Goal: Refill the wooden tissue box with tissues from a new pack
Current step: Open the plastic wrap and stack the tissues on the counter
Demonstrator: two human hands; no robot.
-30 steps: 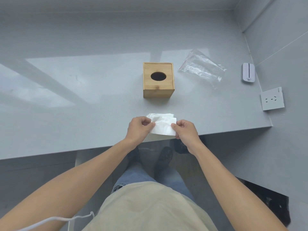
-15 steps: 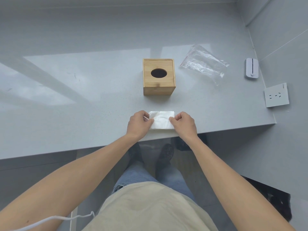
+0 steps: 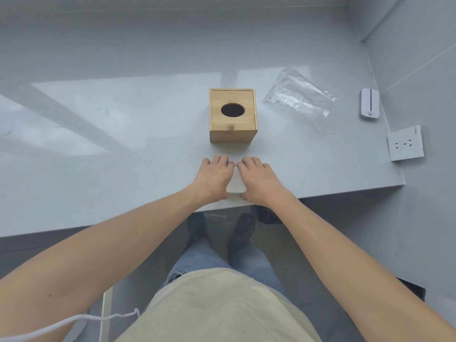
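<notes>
The wooden tissue box (image 3: pixel 232 135) stands closed on the grey counter (image 3: pixel 123 156), its lid showing a dark oval opening with no tissue in it. Just in front of it, near the counter's front edge, lies a white stack of tissues (image 3: pixel 235 185). My left hand (image 3: pixel 214 174) and my right hand (image 3: pixel 259 176) lie palm-down on the stack side by side. Their fingers reach over its far edge and their thumbs sit at its near edge. Only a narrow strip of the stack shows between the hands.
An empty clear plastic wrapper (image 3: pixel 299 97) lies to the right of the box. A small white device (image 3: pixel 369 103) and a white socket plate (image 3: pixel 406 144) sit by the right wall. A white cable (image 3: pixel 74 320) hangs at the lower left. My legs stand below the counter edge.
The hands went from pinching the stack's two ends, lifted slightly, to lying flat on top of it on the counter. The view has tilted a little; the box has not moved.
</notes>
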